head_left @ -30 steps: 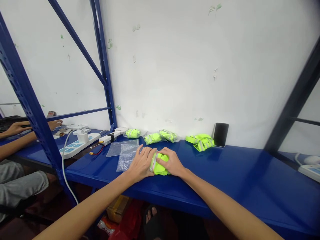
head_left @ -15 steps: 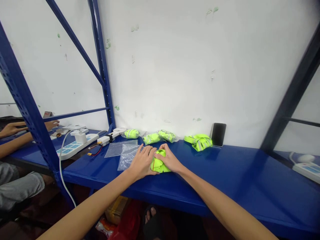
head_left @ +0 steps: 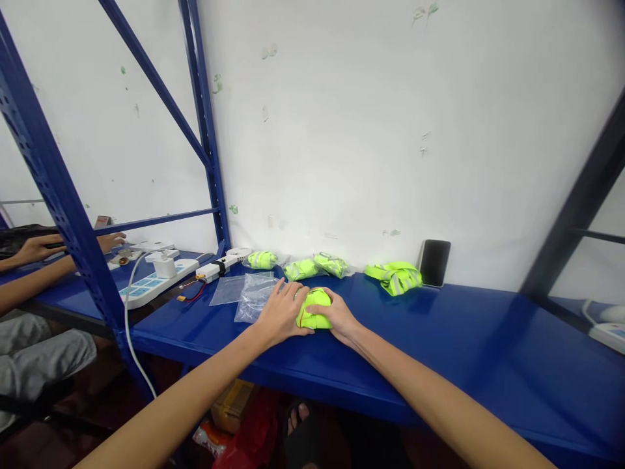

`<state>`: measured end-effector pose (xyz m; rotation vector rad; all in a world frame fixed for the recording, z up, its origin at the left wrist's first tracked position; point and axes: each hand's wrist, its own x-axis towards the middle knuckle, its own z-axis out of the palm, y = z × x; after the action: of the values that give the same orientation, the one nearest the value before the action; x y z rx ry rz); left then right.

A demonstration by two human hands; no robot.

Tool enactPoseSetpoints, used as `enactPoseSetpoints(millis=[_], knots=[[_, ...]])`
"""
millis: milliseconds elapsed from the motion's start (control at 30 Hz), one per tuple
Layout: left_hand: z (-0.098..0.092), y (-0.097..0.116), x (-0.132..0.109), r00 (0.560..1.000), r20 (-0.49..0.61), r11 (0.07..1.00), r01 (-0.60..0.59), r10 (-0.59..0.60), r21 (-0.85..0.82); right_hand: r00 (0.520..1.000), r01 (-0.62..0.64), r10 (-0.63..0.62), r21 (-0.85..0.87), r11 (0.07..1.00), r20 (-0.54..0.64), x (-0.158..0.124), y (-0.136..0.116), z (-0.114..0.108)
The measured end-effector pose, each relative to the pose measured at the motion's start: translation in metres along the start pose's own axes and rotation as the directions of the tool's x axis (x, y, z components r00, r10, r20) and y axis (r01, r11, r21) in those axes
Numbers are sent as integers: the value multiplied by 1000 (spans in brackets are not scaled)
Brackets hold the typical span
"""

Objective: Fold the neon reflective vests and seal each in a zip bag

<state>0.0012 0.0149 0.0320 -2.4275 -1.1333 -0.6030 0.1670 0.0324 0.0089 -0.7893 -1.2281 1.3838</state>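
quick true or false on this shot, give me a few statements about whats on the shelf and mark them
1. The left hand and right hand both rest on a neon yellow bundle. True.
2. A clear plastic bag lies to the right of the bundle. False: it lies to the left.
3. A black tablet or phone leans against the wall beside a folded reflective vest. True.
4. Nobody else is in view. False: another person's hand shows at the far left.
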Motion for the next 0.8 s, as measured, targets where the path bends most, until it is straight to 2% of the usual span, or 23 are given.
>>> enactPoseSetpoints(millis=[133,300,467,567,667,733,800], knots=[[5,11,6,998,-53,999,39,-38,23,999,26,-24,59,998,-36,0,1,1],[0,23,14,991,-98,996,94,-94,-7,976,163,-174,-88,983,-131,0,4,3],[-23,10,15,998,22,998,-58,58,-11,968,165,-176,-77,983,-177,1,2,3],[-27,-5,11,997,42,998,-61,60,25,957,218,-240,-140,966,-165,1,2,1],[-23,-20,3,997,40,998,-64,63,11,965,233,-250,-191,954,-73,-2,1,-4],[-19,-29,-5,996,17,996,-85,85,2,975,215,-204,-146,966,87,-5,-1,-7],[-19,-37,-14,993,-28,994,-111,111,4,960,178,-150,-101,979,238,-7,-5,-9]])
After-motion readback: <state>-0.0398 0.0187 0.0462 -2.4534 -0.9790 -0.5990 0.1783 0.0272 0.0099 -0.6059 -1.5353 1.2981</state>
